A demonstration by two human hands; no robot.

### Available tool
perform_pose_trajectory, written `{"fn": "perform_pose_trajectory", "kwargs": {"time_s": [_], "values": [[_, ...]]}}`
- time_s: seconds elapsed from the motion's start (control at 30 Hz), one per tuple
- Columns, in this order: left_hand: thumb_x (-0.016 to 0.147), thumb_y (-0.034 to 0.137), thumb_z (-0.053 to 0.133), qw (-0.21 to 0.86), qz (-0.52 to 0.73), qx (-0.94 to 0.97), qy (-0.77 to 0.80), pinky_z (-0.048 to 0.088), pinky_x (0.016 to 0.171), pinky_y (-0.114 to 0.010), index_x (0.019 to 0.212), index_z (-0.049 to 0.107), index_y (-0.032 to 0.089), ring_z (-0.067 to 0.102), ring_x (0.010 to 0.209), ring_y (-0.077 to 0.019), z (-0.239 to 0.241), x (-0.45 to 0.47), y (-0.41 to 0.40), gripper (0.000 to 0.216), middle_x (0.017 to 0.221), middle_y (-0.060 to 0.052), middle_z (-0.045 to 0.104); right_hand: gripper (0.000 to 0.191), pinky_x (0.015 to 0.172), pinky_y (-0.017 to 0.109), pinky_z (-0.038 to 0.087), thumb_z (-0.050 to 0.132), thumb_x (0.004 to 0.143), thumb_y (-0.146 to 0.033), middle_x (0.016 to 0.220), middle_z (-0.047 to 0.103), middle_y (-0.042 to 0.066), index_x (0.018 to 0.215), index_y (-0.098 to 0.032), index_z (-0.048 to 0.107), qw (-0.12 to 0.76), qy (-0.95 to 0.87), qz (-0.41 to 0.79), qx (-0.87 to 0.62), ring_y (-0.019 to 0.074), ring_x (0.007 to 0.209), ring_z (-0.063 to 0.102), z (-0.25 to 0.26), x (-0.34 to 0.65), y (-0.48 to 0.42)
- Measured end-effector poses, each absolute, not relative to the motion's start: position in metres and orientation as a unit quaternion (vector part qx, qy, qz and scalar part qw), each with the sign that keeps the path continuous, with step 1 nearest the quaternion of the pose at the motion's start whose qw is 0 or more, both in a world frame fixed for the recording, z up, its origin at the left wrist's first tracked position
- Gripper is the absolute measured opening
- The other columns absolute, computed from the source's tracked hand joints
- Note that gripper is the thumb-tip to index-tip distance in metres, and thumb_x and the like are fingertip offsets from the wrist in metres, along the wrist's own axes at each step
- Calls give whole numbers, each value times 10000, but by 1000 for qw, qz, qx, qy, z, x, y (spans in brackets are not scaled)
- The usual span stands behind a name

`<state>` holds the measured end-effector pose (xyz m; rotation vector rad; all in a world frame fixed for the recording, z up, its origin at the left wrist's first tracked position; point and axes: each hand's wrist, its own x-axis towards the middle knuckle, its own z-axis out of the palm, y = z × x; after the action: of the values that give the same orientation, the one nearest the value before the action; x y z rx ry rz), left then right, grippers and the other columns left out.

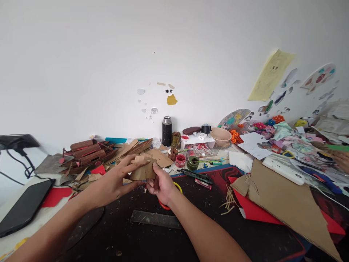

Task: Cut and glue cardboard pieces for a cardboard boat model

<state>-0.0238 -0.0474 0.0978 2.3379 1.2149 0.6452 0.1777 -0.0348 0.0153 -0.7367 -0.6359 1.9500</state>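
Centre of the frame, slightly left and low, above a dark table (152, 240): one small folded cardboard piece (143, 170), tan, held between two bare hands. Left hand (117, 183): fingers spread wide and nearly straight, thumb and fingertips touching the upper and left edges of the piece, a light steadying contact rather than a closed grip. Right hand (161, 185): curled about the lower right corner of the piece, thumb on top; a thin stick-like item (146, 188) shows below the fingers, though whether this hand grips it cannot be told. Beneath the right hand: a ring with a yellow and orange rim (178, 187), partly hidden. Lower centre: a flat ruler (155, 219) on the table. Just right of the hands: a black utility knife (196, 175), then small paint pots, red (180, 160) and green (192, 163). Left of centre: a brown cardboard boat model (88, 154) among offcuts. Lower right: a large cardboard sheet (289, 203) over red paper. Handling note, as a judgement: thin board creases easily, so pressure is best kept along the fold lines, the right hand bearing the weight while the left aligns the edges.
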Motion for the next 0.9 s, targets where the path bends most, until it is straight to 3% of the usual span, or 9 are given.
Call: {"fn": "perform_pose_trajectory", "kwargs": {"time_s": [0.13, 0.23, 0.37, 0.5, 0.9], "values": [[841, 676, 763, 210, 234, 834, 454, 534, 1156, -440, 1559, 584, 425, 554, 1478, -380, 94, -23, -44, 781, 1625, -74, 558, 654, 379, 193, 224, 815, 765, -800, 507, 554, -69, 914, -199, 605, 463, -291, 786, -289, 86, 386, 422, 11, 176, -36], [857, 701, 727, 225, 265, 818, 458, 508, 1174, -438, 1473, 651, 377, 587, 1432, -353, 90, -16, -40, 700, 1581, -83, 591, 716, 367, 194, 226, 813, 699, -857, 509, 573, -50, 850, -187, 612, 453, -322, 773, -306, 89, 386, 449, 9, 175, -37], [878, 665, 696, 236, 302, 799, 463, 538, 1111, -440, 1298, 715, 331, 664, 1284, -331, 90, -11, -26, 537, 1416, -81, 690, 709, 365, 198, 219, 749, 781, -854, 530, 586, -39, 821, -151, 667, 417, -381, 766, -308, 85, 378, 488, 10, 174, -42], [824, 650, 729, 194, 317, 789, 490, 518, 1131, -481, 1294, 702, 317, 637, 1303, -356, 100, -28, 7, 577, 1404, -90, 685, 683, 364, 198, 207, 711, 849, -817, 533, 586, -40, 877, -135, 732, 381, -433, 758, -304, 87, 385, 518, 11, 173, -47], [746, 380, 646, 74, 135, 856, 494, 519, 1093, -429, 1341, 687, 273, 625, 1224, -329, 98, -54, 127, 606, 1356, -100, 594, 557, 394, 195, 279, 706, 914, -730, 550, 590, -57, 877, -175, 723, 312, -481, 753, -324, 81, 391, 528, 4, 169, -51]]}}
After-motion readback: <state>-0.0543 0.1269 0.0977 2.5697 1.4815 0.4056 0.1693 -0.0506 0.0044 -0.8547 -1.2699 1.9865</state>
